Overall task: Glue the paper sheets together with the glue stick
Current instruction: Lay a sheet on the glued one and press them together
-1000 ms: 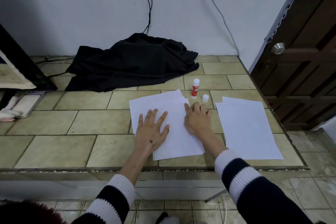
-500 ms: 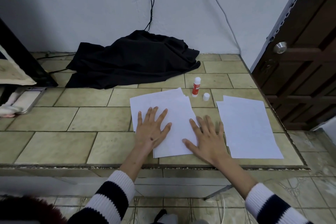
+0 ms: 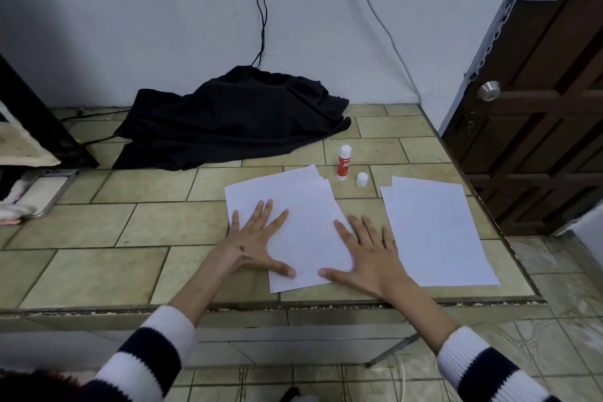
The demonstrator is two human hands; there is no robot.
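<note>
Both hands, left (image 3: 253, 243) and right (image 3: 367, 253), fingers spread flat on the paper sheets (image 3: 303, 222), glue stick (image 3: 344, 162) upright just beyond.

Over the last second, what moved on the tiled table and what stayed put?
The right hand slid from the far edge of the left paper stack, near the glue stick, back toward the person along the stack's right side, and now lies flat there. The left hand stayed pressed flat on the stack. Glue stick, its cap and the right stack did not move.
</note>
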